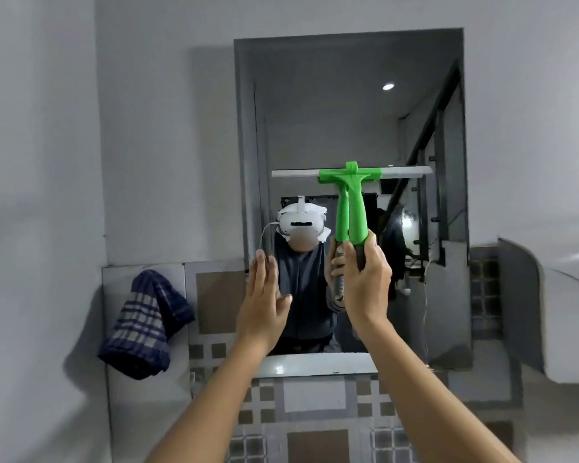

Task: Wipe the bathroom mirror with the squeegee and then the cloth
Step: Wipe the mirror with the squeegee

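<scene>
Squeegee work is the step in hand, as we judge it from the head view: our right hand (365,279) is wrapped tight around the grip of the green plastic T-shaped squeegee (351,202), whose pale blade lies level against the glass of the grey-framed rectangular wall mirror (315,111) about halfway up, while our left hand (264,295) is spread flat with nothing in it near the mirror's lower left edge. The dark blue checked cloth (144,315) hangs untouched on the wall left of the mirror, well apart from both hands. Next, we think, comes a steady downward pull with even pressure along the blade.
</scene>
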The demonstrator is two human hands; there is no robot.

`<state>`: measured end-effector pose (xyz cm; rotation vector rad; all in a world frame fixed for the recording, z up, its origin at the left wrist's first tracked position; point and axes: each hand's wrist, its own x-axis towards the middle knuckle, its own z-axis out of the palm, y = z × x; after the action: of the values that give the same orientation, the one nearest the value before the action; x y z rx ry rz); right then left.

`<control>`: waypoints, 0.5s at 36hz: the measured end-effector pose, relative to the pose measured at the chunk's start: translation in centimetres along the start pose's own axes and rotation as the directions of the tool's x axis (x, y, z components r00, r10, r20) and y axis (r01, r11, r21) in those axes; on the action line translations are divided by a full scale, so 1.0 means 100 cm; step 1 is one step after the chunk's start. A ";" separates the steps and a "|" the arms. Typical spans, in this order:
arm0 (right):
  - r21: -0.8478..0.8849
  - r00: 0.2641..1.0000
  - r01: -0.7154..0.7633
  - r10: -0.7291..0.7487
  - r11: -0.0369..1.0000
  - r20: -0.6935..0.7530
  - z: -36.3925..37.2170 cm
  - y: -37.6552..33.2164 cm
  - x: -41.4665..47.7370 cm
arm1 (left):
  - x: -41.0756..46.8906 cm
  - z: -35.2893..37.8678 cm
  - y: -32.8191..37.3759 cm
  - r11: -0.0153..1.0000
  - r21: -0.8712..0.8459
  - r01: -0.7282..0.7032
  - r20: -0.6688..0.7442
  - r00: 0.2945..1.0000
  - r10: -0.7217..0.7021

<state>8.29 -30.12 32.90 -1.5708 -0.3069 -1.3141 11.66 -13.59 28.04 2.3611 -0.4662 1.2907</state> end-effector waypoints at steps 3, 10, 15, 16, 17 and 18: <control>-0.027 0.997 0.035 -0.033 0.999 0.068 0.019 -0.003 -0.004 | -0.004 0.001 -0.003 0.999 -0.032 -0.038 -0.012 0.999 0.038; -0.151 0.954 0.260 -0.229 0.954 0.192 0.017 -0.012 -0.008 | -0.020 0.014 -0.010 0.999 -0.047 -0.019 -0.039 0.999 0.017; -0.234 0.912 0.369 -0.302 0.900 0.277 -0.002 -0.004 0.007 | -0.034 0.032 -0.005 0.994 -0.086 0.065 -0.095 0.993 -0.073; -0.252 0.897 0.400 -0.320 0.881 0.303 -0.007 -0.002 0.010 | -0.037 0.036 -0.003 0.992 -0.093 0.081 -0.102 0.991 -0.091; -0.271 0.881 0.433 -0.339 0.860 0.331 -0.011 0.000 0.015 | -0.039 0.038 -0.001 0.990 -0.098 0.098 -0.107 0.988 -0.109; -0.290 0.863 0.466 -0.357 0.836 0.357 -0.016 0.003 0.020 | -0.042 0.040 0.001 0.989 -0.097 0.114 -0.116 0.985 -0.125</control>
<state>8.33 -32.29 34.30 -2.1104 -0.6487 -1.5351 12.34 -15.29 22.54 2.1861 -0.3330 1.3208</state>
